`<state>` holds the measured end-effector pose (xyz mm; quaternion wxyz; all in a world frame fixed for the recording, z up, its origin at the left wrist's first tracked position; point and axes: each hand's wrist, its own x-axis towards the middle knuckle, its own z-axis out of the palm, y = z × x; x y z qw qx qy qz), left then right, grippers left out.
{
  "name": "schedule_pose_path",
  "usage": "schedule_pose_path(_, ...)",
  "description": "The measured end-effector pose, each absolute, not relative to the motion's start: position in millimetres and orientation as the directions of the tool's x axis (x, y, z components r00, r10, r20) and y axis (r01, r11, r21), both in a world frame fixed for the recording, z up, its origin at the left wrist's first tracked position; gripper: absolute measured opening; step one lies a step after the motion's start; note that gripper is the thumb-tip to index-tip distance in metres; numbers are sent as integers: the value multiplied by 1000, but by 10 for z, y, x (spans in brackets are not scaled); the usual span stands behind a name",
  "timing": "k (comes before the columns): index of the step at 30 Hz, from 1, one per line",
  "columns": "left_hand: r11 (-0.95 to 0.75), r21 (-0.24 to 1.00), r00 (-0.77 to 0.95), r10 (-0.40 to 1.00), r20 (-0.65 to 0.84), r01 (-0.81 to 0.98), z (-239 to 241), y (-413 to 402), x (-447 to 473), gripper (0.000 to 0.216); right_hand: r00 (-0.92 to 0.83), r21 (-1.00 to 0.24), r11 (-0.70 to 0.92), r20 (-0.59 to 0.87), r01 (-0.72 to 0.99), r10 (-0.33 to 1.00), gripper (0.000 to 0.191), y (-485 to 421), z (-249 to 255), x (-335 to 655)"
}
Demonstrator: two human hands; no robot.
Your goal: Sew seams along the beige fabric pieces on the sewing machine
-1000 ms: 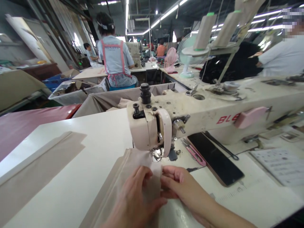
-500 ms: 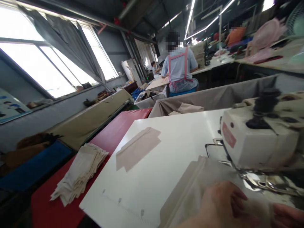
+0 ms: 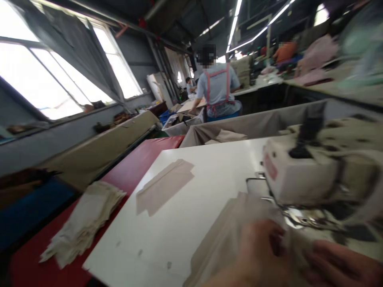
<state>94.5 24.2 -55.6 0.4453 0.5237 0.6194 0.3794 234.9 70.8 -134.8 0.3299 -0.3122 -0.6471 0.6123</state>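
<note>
My left hand [image 3: 254, 259] lies on a beige fabric piece [image 3: 227, 227] at the bottom of the blurred head view, fingers pinching its edge. My right hand [image 3: 344, 265] holds the same fabric from the right, just below the presser foot [image 3: 299, 217] of the cream sewing machine [image 3: 314, 171]. The fabric runs from under the needle area toward the table's near edge.
A second beige fabric piece [image 3: 163, 185] lies flat on the white table [image 3: 185, 223]. A stack of pale fabric pieces [image 3: 83, 221] sits on the red surface [image 3: 131, 175] to the left. A cloth-lined bin [image 3: 254, 123] stands behind the table. A person in a pink apron [image 3: 218, 89] sits beyond it.
The view has swung left from the sewing machine toward the windows and the fabric stack. Both hands stay on the beige fabric at the presser foot.
</note>
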Motion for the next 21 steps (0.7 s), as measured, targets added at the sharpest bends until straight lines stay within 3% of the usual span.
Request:
schedule_pose_path(3, 9, 916, -22, 1000, 0, 402, -481, 245, 899, 27, -360, -960, -282, -262, -2, 895, 21, 427, -914, 2570)
schedule_pose_path(5, -102, 898, 86, 994, 71, 428, -554, 249, 892, 23, -290, -921, -379, -340, -88, 894, 27, 346, -740, 2505)
schedule_pose_path(8, -341, 805, 203, 940, 275, 486, -773, 204, 928, 24, -246, -921, -371, -336, -116, 909, 32, 364, -684, 2389)
schedule_pose_path(12, -443, 765, 147, 892, 427, 467, -968, 143, 981, 25, -243, -912, -384, -344, -141, 907, 37, 374, -706, 2382)
schedule_pose_path(21, -485, 754, 158, 870, 467, 443, -995, 144, 1010, 26, -258, -900, -397, -346, -180, 902, 31, 372, -730, 2413)
